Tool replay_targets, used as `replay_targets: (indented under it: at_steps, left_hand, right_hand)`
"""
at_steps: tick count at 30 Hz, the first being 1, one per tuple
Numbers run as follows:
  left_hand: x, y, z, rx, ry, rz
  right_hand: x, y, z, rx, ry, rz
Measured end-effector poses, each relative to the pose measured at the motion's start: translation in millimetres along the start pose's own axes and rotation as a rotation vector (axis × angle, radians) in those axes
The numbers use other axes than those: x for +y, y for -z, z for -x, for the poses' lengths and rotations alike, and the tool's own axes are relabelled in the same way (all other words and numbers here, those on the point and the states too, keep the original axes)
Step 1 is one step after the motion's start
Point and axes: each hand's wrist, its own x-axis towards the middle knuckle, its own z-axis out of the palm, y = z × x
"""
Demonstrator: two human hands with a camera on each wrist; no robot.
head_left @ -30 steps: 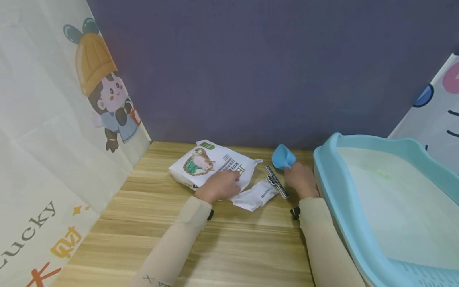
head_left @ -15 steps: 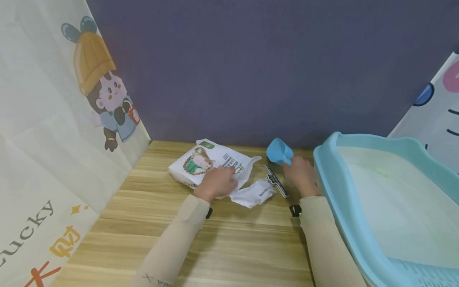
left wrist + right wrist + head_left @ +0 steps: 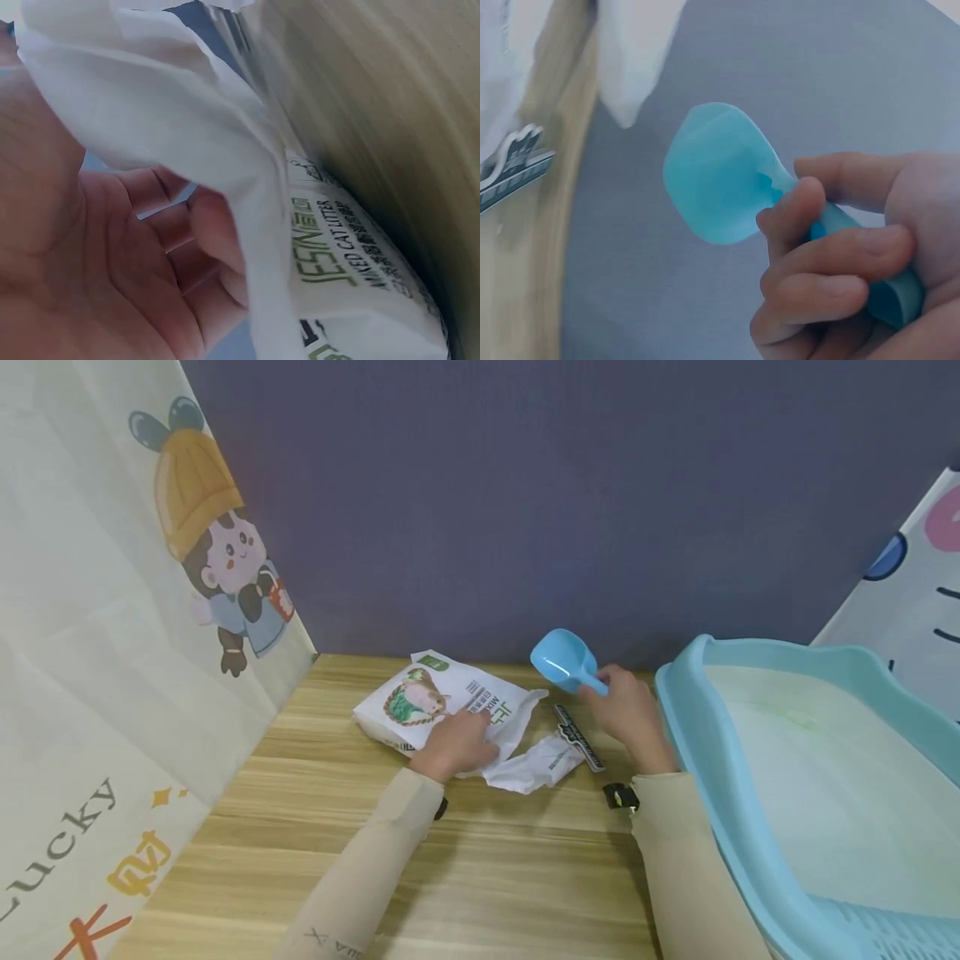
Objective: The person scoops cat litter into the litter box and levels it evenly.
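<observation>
A white cat litter bag (image 3: 420,700) printed with a cat lies flat on the wooden table (image 3: 495,868). My left hand (image 3: 456,745) grips the bag's torn open end. Seen from the left wrist, bent fingers (image 3: 202,277) meet the loose white flap. My right hand (image 3: 632,714) holds a blue scoop (image 3: 564,658) by its handle, fingers wrapped round it. The bowl of the scoop, raised off the table, points left toward the bag and looks bare inside. A black and white sealing clip (image 3: 579,740) lies between the hands, against a crumpled white piece of the bag (image 3: 534,767).
At the right stands a large light-blue litter box (image 3: 738,768) with pale litter (image 3: 862,793) spread inside. A dark blue wall (image 3: 525,510) closes off the back of the table. A printed white sheet (image 3: 82,635) hangs at the left.
My right hand has lifted the scoop from beside the clip, moving it up and left and turning its bowl into view. The left hand has stayed at the bag with only a slight shift.
</observation>
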Motion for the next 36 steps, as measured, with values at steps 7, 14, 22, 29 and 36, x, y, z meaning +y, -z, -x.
replay_targets:
  at_steps: [7,14,22,29,36]
  left_hand:
    - [-1.3,-5.0,-1.2,-0.007,0.004,0.005]
    - [-3.7,-8.8,-3.0,-0.022,-0.005,0.006]
    - [-7.2,-10.4,-4.6,-0.002,-0.016,0.048]
    - [-10.6,-11.3,-5.6,0.037,-0.006,0.134]
    - [-15.1,-12.7,-7.1,0.071,0.013,0.144]
  right_hand:
    - [-15.3,8.6,7.9,-0.036,0.06,-0.063]
    - [-24.9,13.6,14.3,-0.059,0.106,-0.064]
    - [-32.4,19.9,22.3,-0.123,0.132,-0.045]
    - [-35.5,26.5,29.0,-0.171,0.179,-0.033]
    - [-31.6,39.4,34.9,-0.17,0.228,-0.006]
